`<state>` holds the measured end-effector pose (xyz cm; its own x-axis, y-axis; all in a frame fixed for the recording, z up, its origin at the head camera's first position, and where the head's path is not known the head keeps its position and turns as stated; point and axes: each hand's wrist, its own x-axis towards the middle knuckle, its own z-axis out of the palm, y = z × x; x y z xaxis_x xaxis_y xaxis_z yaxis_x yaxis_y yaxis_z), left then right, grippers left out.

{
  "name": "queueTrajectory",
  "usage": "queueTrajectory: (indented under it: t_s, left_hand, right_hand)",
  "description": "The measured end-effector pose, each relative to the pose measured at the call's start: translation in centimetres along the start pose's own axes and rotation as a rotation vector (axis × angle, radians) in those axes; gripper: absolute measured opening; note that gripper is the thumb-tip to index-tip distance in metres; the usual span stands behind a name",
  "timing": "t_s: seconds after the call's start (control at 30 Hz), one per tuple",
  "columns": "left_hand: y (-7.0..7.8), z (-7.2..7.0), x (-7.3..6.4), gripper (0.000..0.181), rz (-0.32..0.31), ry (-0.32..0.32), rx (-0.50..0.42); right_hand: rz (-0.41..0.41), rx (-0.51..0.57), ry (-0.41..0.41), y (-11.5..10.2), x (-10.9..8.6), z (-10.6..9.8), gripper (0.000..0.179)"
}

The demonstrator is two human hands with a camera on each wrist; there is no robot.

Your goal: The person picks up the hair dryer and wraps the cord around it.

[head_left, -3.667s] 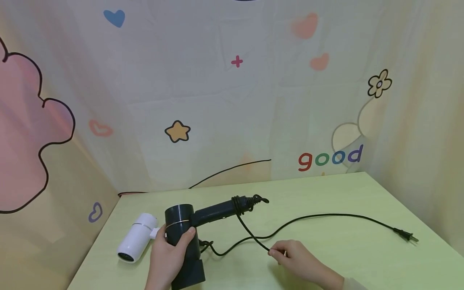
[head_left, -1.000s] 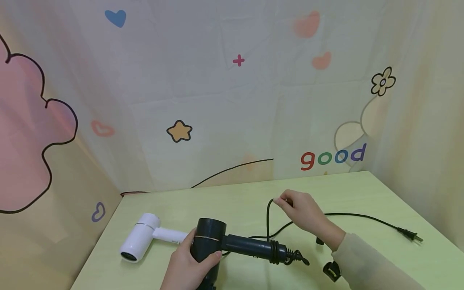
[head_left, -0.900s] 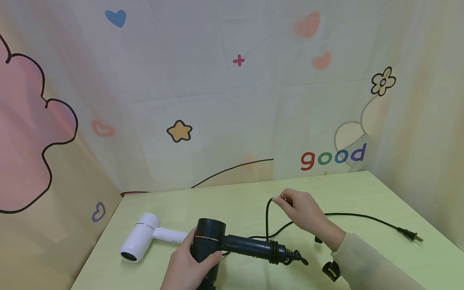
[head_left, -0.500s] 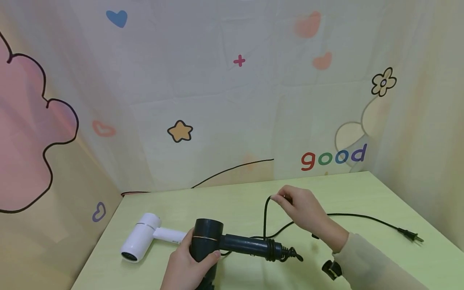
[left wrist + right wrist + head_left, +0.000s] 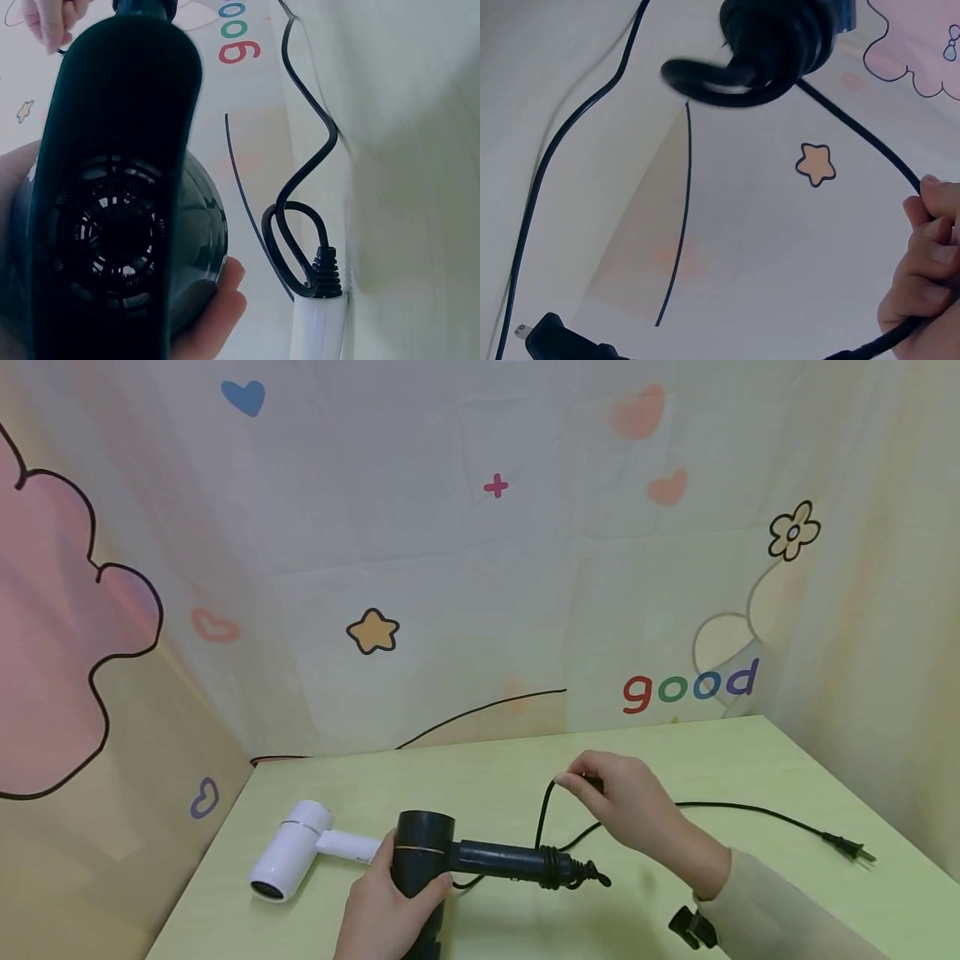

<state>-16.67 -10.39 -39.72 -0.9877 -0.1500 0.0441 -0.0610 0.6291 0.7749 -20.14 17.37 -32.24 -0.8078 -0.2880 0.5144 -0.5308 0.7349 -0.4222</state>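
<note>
Above the tabletop (image 5: 780, 760) we hold the black hair dryer (image 5: 423, 864), probably hard, smooth and somewhat heavy, best taken around its thick part; the fingers of our left hand (image 5: 385, 907) wrap it there. Our right hand (image 5: 628, 800) pinches the cord (image 5: 542, 816), which should bend easily.

Left hand (image 5: 388, 903) low, fingers (image 5: 214, 322) curled in grip; right hand (image 5: 630, 797) higher, fingers (image 5: 926, 259) bent, pinching.
</note>
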Motion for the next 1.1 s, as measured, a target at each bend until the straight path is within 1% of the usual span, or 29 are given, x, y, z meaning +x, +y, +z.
queueTrajectory:
  t_s: [0.2,0.3,0.53,0.63,0.8,0.87,1.03,1.1]
  left_hand:
    - [-0.2,0.1,0.2,0.088,0.024,0.036,0.016]
    - [-0.2,0.2,0.2,0.087,0.033,0.042,0.013]
    - [-0.1,0.1,0.5,0.091,0.03,0.06,0.016]
    - [-0.1,0.1,0.6,0.092,0.024,0.063,0.012]
    - [0.0,0.0,0.8,0.093,0.015,0.068,-0.001]
    - [0.2,-0.2,0.8,0.093,0.01,0.076,-0.004]
    - [0.4,-0.5,0.9,0.094,-0.003,0.102,0.004]
    - [0.4,-0.6,1.0,0.095,-0.007,0.109,0.008]
  right_hand:
    - [-0.037,0.016,-0.001,-1.1,-0.7,-0.2,0.012]
    - [-0.061,0.031,-0.005,-1.5,-1.1,-0.3,0.012]
    - [-0.098,0.065,-0.022,-2.2,-1.8,-0.5,0.013]
    - [-0.099,0.085,-0.039,-2.6,-2.1,-0.6,0.013]
    - [-0.076,0.116,-0.078,-3.1,-2.7,-0.6,0.01]
    - [-0.087,0.124,-0.071,-3.2,-2.9,-0.5,0.009]
    - [-0.154,0.141,-0.013,-3.2,-3.5,-0.2,0.01]
    - [-0.168,0.148,-0.003,-3.2,-3.7,-0.1,0.011]
